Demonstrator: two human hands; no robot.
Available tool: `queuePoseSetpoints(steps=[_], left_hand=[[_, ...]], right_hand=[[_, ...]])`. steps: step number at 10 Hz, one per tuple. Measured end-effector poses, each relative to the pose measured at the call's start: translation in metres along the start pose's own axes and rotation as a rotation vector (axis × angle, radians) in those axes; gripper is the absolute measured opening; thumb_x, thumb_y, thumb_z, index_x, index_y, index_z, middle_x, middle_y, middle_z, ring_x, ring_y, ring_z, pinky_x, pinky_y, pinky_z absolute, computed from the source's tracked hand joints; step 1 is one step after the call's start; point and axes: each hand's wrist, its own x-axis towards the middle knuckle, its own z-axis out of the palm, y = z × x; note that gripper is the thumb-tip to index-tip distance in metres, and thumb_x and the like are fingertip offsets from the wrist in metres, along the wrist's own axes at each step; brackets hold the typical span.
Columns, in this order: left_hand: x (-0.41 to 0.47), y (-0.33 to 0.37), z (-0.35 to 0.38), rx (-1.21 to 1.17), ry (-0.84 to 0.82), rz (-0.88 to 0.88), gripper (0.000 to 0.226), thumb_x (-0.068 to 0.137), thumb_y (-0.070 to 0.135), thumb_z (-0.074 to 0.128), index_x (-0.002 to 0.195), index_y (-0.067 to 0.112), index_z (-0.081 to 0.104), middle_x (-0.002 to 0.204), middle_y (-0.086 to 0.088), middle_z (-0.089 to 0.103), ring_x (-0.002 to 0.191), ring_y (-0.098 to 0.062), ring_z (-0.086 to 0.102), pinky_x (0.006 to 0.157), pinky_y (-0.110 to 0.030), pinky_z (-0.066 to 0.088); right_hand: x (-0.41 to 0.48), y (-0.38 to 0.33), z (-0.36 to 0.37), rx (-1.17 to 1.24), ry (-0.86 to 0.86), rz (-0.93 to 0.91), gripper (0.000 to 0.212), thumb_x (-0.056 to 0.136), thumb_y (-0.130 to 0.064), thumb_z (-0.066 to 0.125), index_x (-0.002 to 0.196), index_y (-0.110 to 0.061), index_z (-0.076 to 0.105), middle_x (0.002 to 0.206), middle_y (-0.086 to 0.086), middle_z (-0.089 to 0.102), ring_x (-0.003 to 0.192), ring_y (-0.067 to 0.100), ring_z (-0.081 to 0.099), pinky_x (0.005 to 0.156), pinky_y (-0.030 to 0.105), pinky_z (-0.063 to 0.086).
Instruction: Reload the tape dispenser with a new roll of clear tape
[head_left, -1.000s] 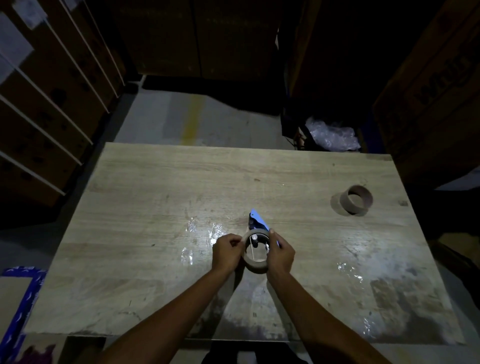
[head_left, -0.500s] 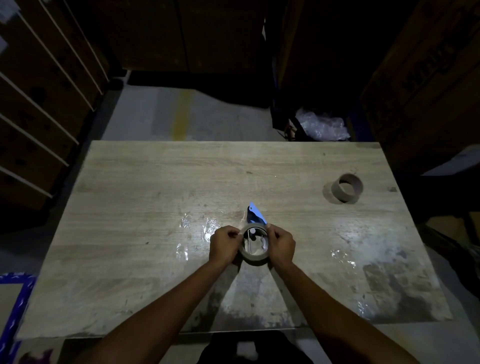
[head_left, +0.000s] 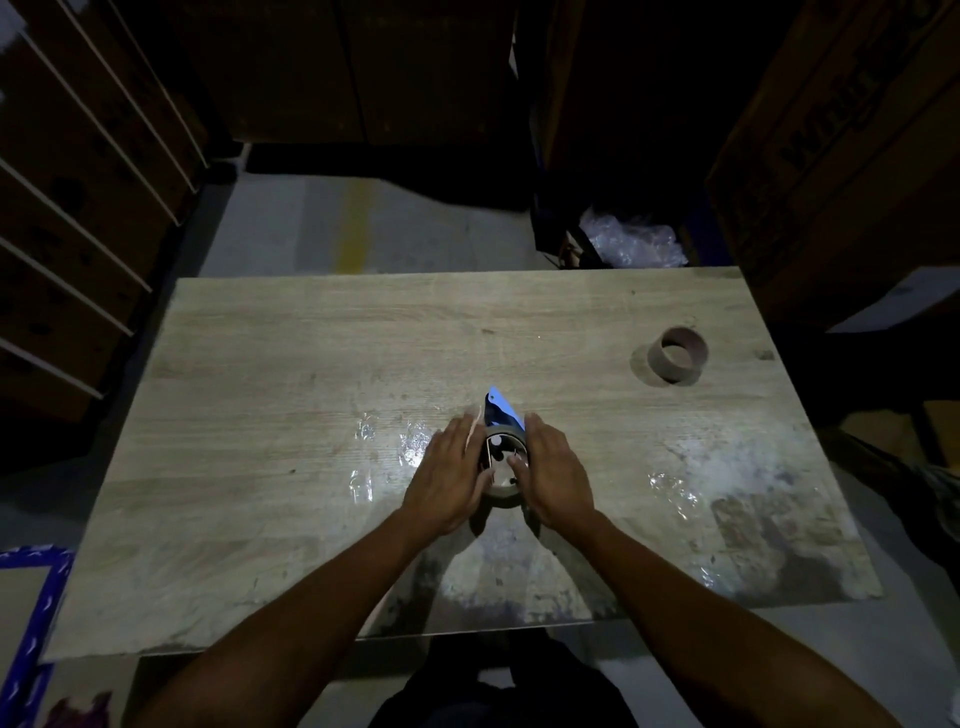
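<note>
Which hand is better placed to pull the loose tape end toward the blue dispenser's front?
Probably left. The left hand lies flat beside the tape roll, its fingertips by the pale strip rising near the dispenser. The right hand has a finger inside the roll's core, bracing it.

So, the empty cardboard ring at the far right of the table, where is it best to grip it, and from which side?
Take the cardboard ring from above with the right hand. Put the thumb inside the hole and the fingers on the outer wall, at its near side. It appears to stand on its flat end, tilted slightly, with the hole open upward and nothing beside it on the table.
</note>
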Motion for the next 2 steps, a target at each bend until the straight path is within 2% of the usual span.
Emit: queuePoseSetpoints(steps=[1, 2], left_hand=[[-0.009, -0.009, -0.004, 0.054, 0.015, 0.012, 0.073, 0.102, 0.051, 0.028, 0.159, 0.015, -0.001, 0.167, -0.010, -0.007, 0.155, -0.026, -0.008, 0.127, -0.047, 0.005], [-0.008, -0.012, -0.016, 0.103, 0.094, 0.020, 0.074, 0.102, 0.053, 0.023, 0.158, 0.012, -0.002, 0.166, -0.013, -0.009, 0.155, -0.029, -0.009, 0.126, -0.049, 0.004]], right_hand=[[-0.007, -0.003, -0.009, -0.032, -0.006, -0.024, 0.070, 0.102, -0.046, 0.038, 0.158, -0.013, 0.012, 0.166, 0.006, 0.015, 0.152, 0.022, 0.016, 0.121, 0.043, 0.026], [-0.008, -0.005, -0.016, -0.088, 0.069, -0.080, 0.073, 0.102, -0.049, 0.034, 0.158, -0.013, 0.004, 0.168, 0.006, 0.001, 0.155, 0.021, 0.004, 0.125, 0.041, 0.015]])
